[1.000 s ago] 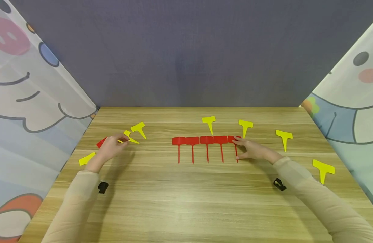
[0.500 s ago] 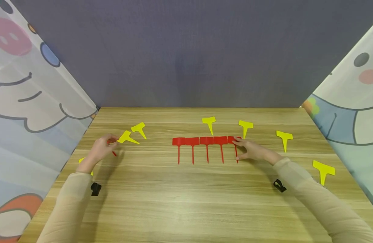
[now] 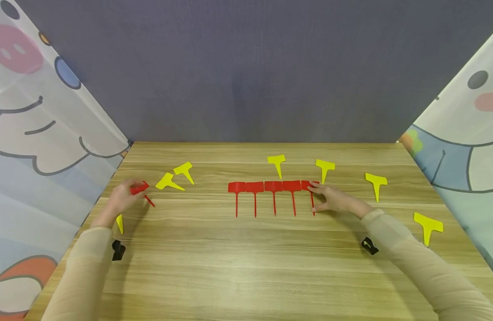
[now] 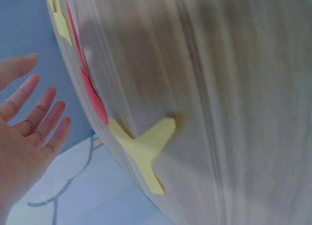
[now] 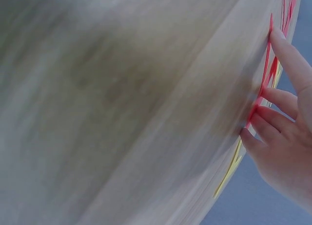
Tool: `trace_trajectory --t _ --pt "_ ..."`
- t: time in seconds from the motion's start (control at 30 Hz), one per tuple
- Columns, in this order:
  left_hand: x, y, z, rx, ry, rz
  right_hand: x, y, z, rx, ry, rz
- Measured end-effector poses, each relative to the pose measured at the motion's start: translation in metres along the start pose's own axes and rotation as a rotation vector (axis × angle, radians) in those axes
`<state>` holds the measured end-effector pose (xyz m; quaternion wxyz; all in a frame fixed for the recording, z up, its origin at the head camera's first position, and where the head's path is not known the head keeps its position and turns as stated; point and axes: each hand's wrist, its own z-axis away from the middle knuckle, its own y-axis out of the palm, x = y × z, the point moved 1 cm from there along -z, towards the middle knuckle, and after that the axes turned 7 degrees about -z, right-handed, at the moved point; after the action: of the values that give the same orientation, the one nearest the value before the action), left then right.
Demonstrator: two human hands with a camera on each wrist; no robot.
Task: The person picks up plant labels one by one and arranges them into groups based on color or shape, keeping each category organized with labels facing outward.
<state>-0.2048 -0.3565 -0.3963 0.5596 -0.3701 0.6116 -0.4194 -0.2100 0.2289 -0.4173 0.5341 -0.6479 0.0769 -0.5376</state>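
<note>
Handling the loose red tag (image 3: 139,189)

Just past the left hand (image 3: 123,196), its fingers spread, it is seen ungripped. The end red tag (image 3: 305,185) is touched by the right hand (image 3: 330,197), fingers parted; pressure is unclear. Lightness and flex are expected; the stem (image 3: 150,201) is best pinched.

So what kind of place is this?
Perhaps a little booth set up indoors for tabletop work, though I can't be sure: there's a wood-grain table, a plain dark backdrop behind it, and cartoon-printed sheets on both sides.
</note>
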Motion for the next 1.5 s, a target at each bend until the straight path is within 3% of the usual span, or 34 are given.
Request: trace_trajectory --t 1.07,1.5 --pt "0.029 -0.005 -0.017 0.247 -0.1 -0.028 -0.001 0.001 0.0 -0.003 0.015 -0.008" --pt "0.036 0.002 -0.022 0.207 -0.14 -0.064 -0.002 0.001 0.0 -0.001 0.009 -0.014"
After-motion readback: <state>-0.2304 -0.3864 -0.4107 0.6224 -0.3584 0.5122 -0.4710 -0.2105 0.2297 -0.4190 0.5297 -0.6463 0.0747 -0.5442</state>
